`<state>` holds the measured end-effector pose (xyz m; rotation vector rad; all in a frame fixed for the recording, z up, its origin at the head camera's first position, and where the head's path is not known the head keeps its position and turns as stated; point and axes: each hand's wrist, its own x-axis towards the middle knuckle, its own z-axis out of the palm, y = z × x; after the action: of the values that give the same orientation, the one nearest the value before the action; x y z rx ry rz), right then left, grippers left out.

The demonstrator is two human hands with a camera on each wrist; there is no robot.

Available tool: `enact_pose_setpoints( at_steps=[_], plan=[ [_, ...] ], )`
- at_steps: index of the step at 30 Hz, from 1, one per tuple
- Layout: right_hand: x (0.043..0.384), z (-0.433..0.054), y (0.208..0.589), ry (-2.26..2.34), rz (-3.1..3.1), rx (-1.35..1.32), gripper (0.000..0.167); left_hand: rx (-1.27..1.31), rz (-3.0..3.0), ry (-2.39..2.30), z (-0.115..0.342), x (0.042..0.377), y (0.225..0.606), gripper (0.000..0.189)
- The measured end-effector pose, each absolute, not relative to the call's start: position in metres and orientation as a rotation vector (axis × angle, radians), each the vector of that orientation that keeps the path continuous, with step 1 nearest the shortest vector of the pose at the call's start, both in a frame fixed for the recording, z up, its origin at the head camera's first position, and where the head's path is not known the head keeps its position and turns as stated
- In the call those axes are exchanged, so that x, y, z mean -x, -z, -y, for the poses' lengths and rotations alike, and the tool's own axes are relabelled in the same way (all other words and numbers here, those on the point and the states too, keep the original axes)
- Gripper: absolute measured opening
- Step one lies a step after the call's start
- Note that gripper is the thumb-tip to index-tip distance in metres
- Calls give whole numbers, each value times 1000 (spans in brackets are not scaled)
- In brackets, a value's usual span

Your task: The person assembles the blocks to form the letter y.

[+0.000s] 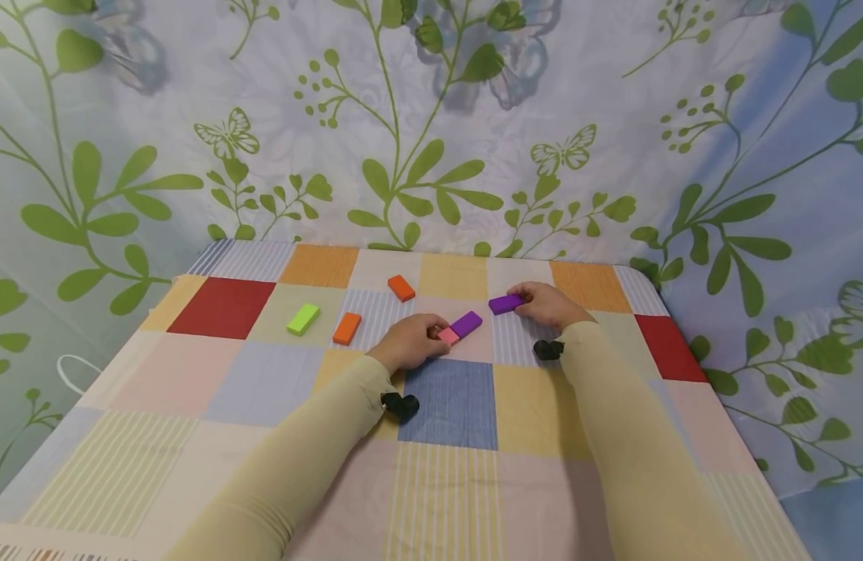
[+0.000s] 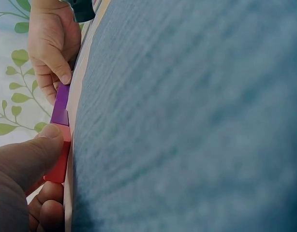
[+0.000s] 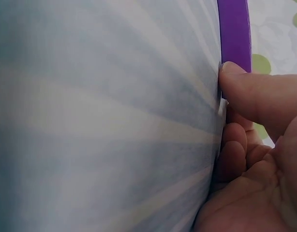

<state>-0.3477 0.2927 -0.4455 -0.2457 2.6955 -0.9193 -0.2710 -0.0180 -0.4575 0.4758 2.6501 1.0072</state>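
Note:
My left hand [image 1: 412,341] pinches a pink block [image 1: 449,336] between thumb and fingers, low over the patchwork cloth. End to end with it lies a purple block [image 1: 466,324], pointing away to the upper right. In the left wrist view the thumb presses the pink block [image 2: 59,157] close to the purple one. To the right, my right hand [image 1: 552,304] grips a second purple block [image 1: 503,305] by its right end. In the right wrist view the thumb lies along that purple block [image 3: 235,38], while the other fingers curl beneath.
Left of my hands lie two orange blocks, one farther back [image 1: 401,288] and one nearer [image 1: 347,329], and a lime green block [image 1: 303,319]. A patchwork tablecloth [image 1: 445,401] covers the table. Behind it hangs a leaf-patterned curtain [image 1: 263,187]. A white cable [image 1: 70,374] loops at the left edge.

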Motion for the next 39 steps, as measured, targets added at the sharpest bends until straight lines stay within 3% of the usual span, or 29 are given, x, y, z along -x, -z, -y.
enact_pose_setpoints(
  at_steps=[26,39],
  plan=[
    [348,-302,444,925,-2700,183,41,-477,-2641,-1008,19,272,456,38],
    [350,-298,433,876,-2705,290,42,-466,-2647,-1000,19,271,454,39]
  ],
)
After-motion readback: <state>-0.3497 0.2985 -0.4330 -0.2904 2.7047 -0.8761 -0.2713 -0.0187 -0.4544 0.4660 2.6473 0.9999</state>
